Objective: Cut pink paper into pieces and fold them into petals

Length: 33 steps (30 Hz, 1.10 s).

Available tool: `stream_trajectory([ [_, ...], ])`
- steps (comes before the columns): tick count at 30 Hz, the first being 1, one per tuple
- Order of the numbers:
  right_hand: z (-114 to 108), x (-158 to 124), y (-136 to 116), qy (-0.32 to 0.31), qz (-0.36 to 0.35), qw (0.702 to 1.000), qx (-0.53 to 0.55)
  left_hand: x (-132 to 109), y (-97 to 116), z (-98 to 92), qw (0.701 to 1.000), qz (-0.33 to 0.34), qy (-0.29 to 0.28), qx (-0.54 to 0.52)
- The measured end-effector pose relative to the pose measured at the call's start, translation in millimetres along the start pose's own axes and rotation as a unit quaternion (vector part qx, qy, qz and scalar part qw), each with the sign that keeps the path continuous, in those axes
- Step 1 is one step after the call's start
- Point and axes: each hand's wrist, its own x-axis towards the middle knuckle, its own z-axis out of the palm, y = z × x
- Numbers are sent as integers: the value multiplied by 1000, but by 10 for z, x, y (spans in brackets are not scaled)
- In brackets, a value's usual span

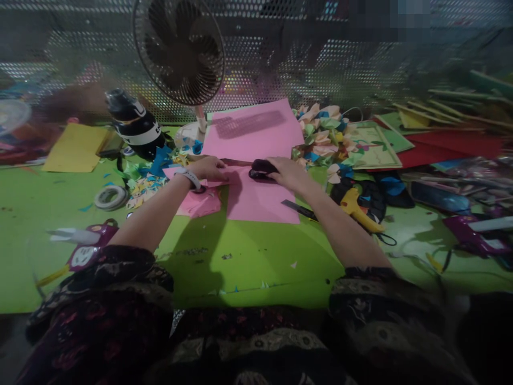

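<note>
My right hand is closed around a small black stapler, over sheets of pink paper. My left hand rests at the left side of the pink paper, fingers stretched out and slightly apart; its fingertips touch the paper's edge. In front of the hands lies one pink sheet, while a larger pink sheet spreads behind them. A thin brown strip shows between the hands. Smaller pink pieces are stacked below my left wrist. Near my right forearm is a cutter knife.
A fan and a black bottle stand at the back left. Paper flowers are heaped behind on the right. Tape, a yellow glue gun and purple glue guns lie about the green table.
</note>
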Motion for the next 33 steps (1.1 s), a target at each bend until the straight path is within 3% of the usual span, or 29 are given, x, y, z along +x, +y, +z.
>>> stream_trajectory([
  [5,122,135,-76,9,-8,1000,6,6,-112,47,999,-15,30,14],
  [9,70,-72,-252,39,-17,999,-16,-23,-173,76,997,-20,71,10],
  [13,29,-492,-507,-92,-144,985,-9,-88,-153,93,994,-15,108,28],
  [17,96,-685,-664,-139,-160,974,-75,-181,-55,128,988,10,138,68],
  [23,206,-632,-696,-94,-117,979,-140,-570,166,229,982,107,122,99],
  [27,217,-708,-702,-16,-99,992,-80,-951,329,341,969,222,-1,111],
  [29,229,-752,-719,27,-113,992,-55,-1064,379,416,954,270,5,133],
  [33,279,-861,-700,88,-156,984,1,-1105,344,553,936,313,78,144],
])
